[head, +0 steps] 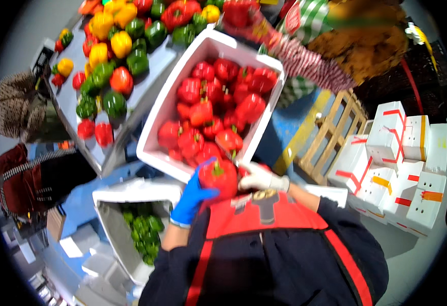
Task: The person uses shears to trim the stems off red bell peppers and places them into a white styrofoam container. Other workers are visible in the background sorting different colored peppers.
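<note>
My left hand (189, 197), in a blue glove, is closed around a large red bell pepper (219, 179) with its green stem facing up. In a white glove, my right hand (257, 178) is just right of that pepper, with a thin tool (226, 150), seemingly a knife or scissors, extending from its fingers over the crate; its exact kind is blurred. Another red pepper shows partly beside the right hand. Directly before me a white foam crate (152, 126) holds several red bell peppers (200, 113), some with green stems showing.
A metal table (160, 63) bears red, yellow and green peppers (121, 44). A foam box (110, 229) with green peppers (147, 233) stands lower left. A co-worker's gloved hand (242, 23) is beyond the crate. A wooden pallet (328, 134) and stacked foam boxes (384, 134) lie right.
</note>
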The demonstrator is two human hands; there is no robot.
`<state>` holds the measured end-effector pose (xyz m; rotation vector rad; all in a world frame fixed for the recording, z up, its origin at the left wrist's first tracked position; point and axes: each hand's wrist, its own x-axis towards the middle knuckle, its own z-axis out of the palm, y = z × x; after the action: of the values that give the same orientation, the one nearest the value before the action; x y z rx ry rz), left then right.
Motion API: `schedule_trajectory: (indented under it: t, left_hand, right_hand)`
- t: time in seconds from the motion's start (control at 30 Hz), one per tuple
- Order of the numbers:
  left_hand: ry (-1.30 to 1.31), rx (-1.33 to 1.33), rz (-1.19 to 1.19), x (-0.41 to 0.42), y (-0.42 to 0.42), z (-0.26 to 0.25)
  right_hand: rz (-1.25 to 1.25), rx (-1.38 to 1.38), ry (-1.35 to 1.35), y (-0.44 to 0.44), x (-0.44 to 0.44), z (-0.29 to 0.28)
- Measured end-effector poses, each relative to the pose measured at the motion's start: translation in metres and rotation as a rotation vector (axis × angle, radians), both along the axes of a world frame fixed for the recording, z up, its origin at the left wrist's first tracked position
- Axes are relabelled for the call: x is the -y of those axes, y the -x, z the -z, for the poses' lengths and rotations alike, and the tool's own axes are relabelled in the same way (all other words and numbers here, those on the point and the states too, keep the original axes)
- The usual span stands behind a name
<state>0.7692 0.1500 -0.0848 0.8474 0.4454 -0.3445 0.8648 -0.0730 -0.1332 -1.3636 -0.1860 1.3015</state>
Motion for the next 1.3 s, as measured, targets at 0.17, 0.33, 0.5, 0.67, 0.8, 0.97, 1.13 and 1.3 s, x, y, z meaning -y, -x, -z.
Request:
schedule_trajectory:
  t: [0.17,0.33,0.5,0.67,0.8,0.97,1.13,1.3]
  left_hand:
    - [-0.482,0.11,-0.099,-0.002,0.01,0.013]
    - [-0.851,0.195,-0.113,-0.006,0.009,0.016]
    - [-1.018,0.214,-0.151,-0.002,0.007,0.011]
    - [-1.202,0.247,-0.052,-0.002,0.004,0.006]
    - [-1.167,0.259,-0.06,0.0,0.004,0.009]
    - [-1.152,0.224,-0.053,0.003,0.005,0.012]
    - [-1.19,0.132,0.052,-0.001,0.003,0.01]
    - [-1.179,-0.011,0.183,-0.01,-0.005,0.0]
  right_hand:
    - [-0.071,0.468,0.184,-0.01,0.007,-0.028]
    - [-0.424,0.907,0.339,-0.017,0.011,-0.045]
    - [-0.467,0.998,0.391,-0.022,0.011,-0.05]
    - [-0.561,0.999,0.393,-0.028,0.004,-0.044]
    - [-0.575,1.003,0.352,-0.027,0.003,-0.034]
    - [-0.577,0.915,0.354,-0.03,0.0,-0.041]
    - [-0.594,0.788,0.331,-0.035,-0.003,-0.042]
    - [-0.718,0.799,0.427,-0.04,-0.013,-0.043]
